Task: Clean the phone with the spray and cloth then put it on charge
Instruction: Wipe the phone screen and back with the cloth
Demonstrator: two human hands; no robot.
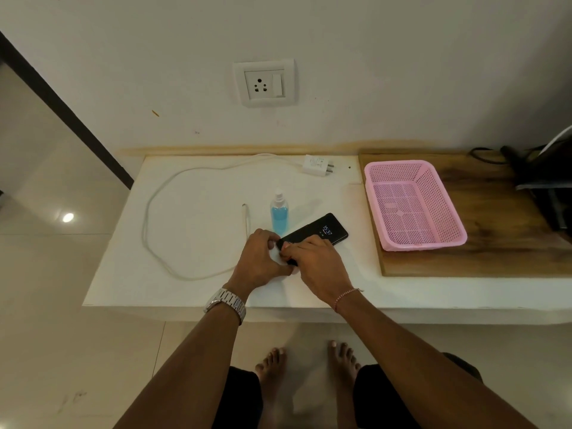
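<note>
A black phone (322,232) lies screen up on the white counter (192,243), its display lit. My right hand (315,267) grips the phone's near left end. My left hand (260,261) is curled against that same end, fingers closed on a small white cloth (275,254) that is mostly hidden between the hands. A clear spray bottle of blue liquid (279,212) stands upright just behind the phone. The white charging cable (148,218) loops over the left of the counter, its free end (244,206) left of the bottle, and its adapter (316,165) lies unplugged at the back.
A wall socket with a switch (264,83) sits above the counter. A pink perforated basket (411,202) rests on a wooden board (495,243) to the right. Dark items and cords (538,174) crowd the far right. My bare feet stand below the counter's front edge.
</note>
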